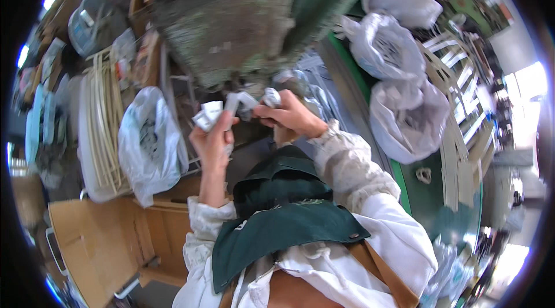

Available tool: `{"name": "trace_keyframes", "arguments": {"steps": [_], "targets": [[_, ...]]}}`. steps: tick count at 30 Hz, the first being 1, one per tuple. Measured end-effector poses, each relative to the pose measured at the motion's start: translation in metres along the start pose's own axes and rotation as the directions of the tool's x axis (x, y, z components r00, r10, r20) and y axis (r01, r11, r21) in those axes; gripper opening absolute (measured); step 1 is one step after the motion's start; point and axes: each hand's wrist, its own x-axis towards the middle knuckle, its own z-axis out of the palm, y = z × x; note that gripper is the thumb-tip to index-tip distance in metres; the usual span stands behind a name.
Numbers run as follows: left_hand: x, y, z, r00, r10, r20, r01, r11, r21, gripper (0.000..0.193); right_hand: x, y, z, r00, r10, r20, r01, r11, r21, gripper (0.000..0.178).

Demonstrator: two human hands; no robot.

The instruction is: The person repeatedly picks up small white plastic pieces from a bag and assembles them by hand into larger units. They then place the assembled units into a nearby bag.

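Observation:
My left hand [214, 134] is raised in front of me and closed around several small white plastic parts [208, 114]. My right hand [289, 114] sits just to its right, pinching one small white plastic piece [270, 97] between thumb and fingers. Between the two hands a further white piece [241, 101] sticks up from the left hand's bundle. Both hands are held close to a grey-green machine body [231, 30] right behind them. My white sleeves and a dark green apron [277, 221] fill the lower middle.
A clear plastic bag [149, 140] of parts hangs at the left beside a stack of cream plastic strips [104, 117]. Three more tied clear bags [404, 117] lie at the right along a green-edged bench. A brown cardboard box [92, 238] stands at lower left.

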Motion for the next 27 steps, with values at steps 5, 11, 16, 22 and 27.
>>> {"name": "trace_keyframes", "arguments": {"steps": [5,11,16,22,27], "targets": [[-0.014,-0.003,-0.036,0.997,0.013,-0.073,-0.009,0.999,0.052,0.014,-0.037,-0.009,-0.041,0.903,0.191,-0.386,-0.113,0.970,0.216,0.017],[-0.028,-0.037,-0.052,0.970,-0.239,-0.037,0.237,0.970,-0.060,0.013,-0.075,0.012,-0.273,0.456,-0.036,-0.889,-0.236,0.959,-0.160,0.025],[-0.024,-0.039,-0.056,0.920,-0.342,0.191,0.391,0.821,-0.415,0.030,-0.023,0.051,-0.177,0.755,-0.047,-0.654,-0.148,0.960,-0.239,0.025],[-0.025,-0.032,-0.029,0.940,-0.301,0.160,0.340,0.862,-0.375,0.033,0.011,0.004,0.006,0.995,0.036,-0.097,-0.019,0.985,0.173,0.027],[-0.025,-0.028,-0.014,0.961,-0.249,0.122,0.277,0.850,-0.449,0.028,0.018,-0.012,0.026,0.985,0.110,-0.132,-0.070,0.959,0.276,0.027]]}}
